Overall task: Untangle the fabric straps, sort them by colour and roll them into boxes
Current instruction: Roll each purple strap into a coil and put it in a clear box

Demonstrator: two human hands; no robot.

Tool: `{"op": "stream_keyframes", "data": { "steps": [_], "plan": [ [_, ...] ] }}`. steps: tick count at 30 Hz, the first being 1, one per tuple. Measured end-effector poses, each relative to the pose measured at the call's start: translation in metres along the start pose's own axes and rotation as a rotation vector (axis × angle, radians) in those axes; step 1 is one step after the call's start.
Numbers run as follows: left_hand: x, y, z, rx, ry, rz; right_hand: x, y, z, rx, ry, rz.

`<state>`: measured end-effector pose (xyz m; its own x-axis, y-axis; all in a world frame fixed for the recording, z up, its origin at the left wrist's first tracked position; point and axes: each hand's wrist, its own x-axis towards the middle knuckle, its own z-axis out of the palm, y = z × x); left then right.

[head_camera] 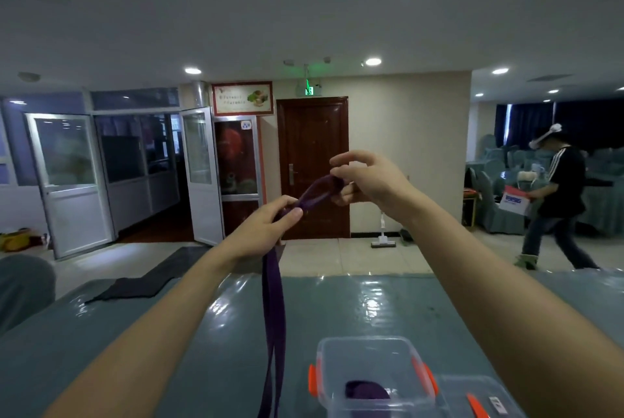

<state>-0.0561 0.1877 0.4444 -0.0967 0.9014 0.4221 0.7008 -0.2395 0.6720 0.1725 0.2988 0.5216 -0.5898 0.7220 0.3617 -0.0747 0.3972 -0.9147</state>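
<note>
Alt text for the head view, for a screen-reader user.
Two bare hands hold a purple strap above a teal table: the left hand pinches it, the right hand holds its looped end, and the tail hangs down out of frame. Nearby, a clear box with orange clips holds a second purple strap.

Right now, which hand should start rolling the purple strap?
Probably the right hand: it holds the looped end of the purple strap, while the left hand pinches lower, where the long tail hangs, and can feed it.
</note>
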Motion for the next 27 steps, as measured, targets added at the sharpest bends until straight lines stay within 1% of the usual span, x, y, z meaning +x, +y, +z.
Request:
{"op": "stream_keyframes", "data": {
  "steps": [1,2,4,5,6,8,10,12,14,18,20,22,25,27],
  "plan": [
    [0.001,-0.002,-0.004,0.040,-0.009,0.003,0.002,0.005,-0.003,-0.029,-0.016,0.089],
    [0.001,-0.003,-0.008,0.087,-0.022,0.009,0.004,0.009,-0.007,-0.036,-0.070,0.193],
    [-0.001,-0.004,-0.019,0.143,-0.076,0.031,0.005,0.015,-0.012,-0.015,-0.236,0.416],
    [-0.002,-0.003,-0.024,0.156,-0.110,0.031,0.005,0.019,-0.014,-0.026,-0.322,0.492],
    [-0.003,-0.001,-0.029,0.172,-0.144,0.021,0.006,0.024,-0.015,-0.059,-0.390,0.529],
    [-0.006,0.007,-0.038,0.171,-0.234,-0.026,0.008,0.031,-0.014,-0.051,-0.431,0.528],
    [-0.009,0.010,-0.041,0.113,-0.308,-0.079,0.012,0.033,-0.010,0.097,-0.382,0.516],
    [-0.012,0.008,-0.037,-0.010,-0.331,-0.106,0.013,0.031,-0.004,0.187,-0.350,0.500],
    [-0.016,0.006,-0.029,-0.111,-0.298,-0.074,0.012,0.027,0.006,0.206,-0.338,0.469],
    [-0.020,0.002,-0.016,-0.223,-0.111,0.024,0.007,0.018,0.018,0.303,-0.313,0.435],
    [-0.019,0.000,-0.014,-0.340,-0.033,0.026,0.004,0.016,0.020,0.343,-0.299,0.428],
    [-0.018,-0.001,-0.012,-0.397,-0.014,0.036,0.001,0.020,0.022,0.390,-0.284,0.428],
    [-0.016,-0.003,-0.010,-0.295,-0.034,0.069,-0.004,0.030,0.023,0.472,-0.270,0.446],
    [-0.015,-0.005,-0.010,-0.283,-0.052,0.062,-0.008,0.037,0.021,0.520,-0.276,0.456]
  ]
}}
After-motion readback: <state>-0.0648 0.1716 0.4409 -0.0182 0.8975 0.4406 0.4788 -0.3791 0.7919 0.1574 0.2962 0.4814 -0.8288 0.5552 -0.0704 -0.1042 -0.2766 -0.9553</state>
